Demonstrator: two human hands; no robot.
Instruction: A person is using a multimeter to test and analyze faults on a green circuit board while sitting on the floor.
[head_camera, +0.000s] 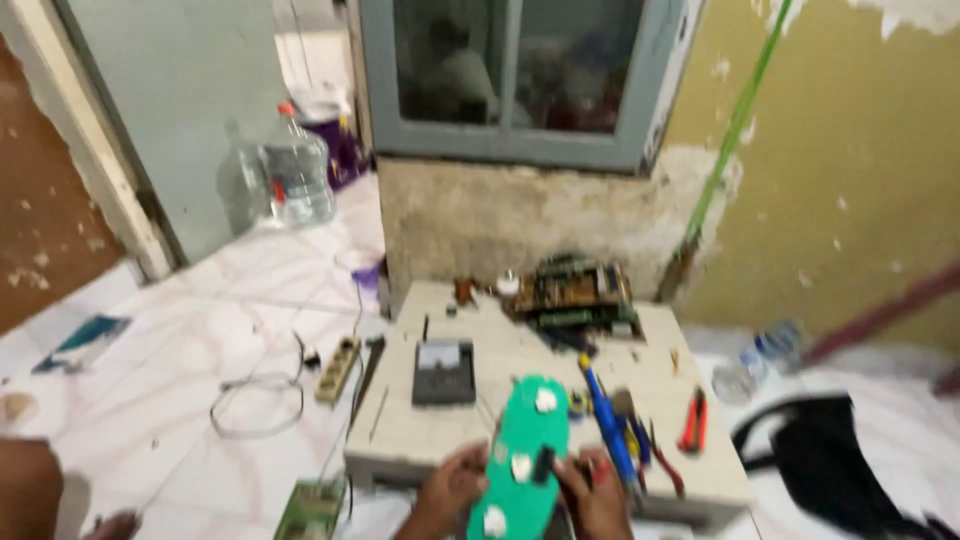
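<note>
A long green circuit board (527, 450) with white and black parts on it lies tilted at the near edge of a low pale table (470, 345). My left hand (448, 490) grips its left edge. My right hand (597, 495) holds its right edge near a small black part. Just right of my right hand lies a blue-handled tool (606, 415). The frame is blurred.
On the table are a dark meter (444, 371), a stack of circuit boards (575, 292) at the back, and red-handled pliers (692, 420). On the tiled floor lie a power strip (338, 368), coiled wire (256, 405), a big water bottle (296, 170), a black bag (840, 460).
</note>
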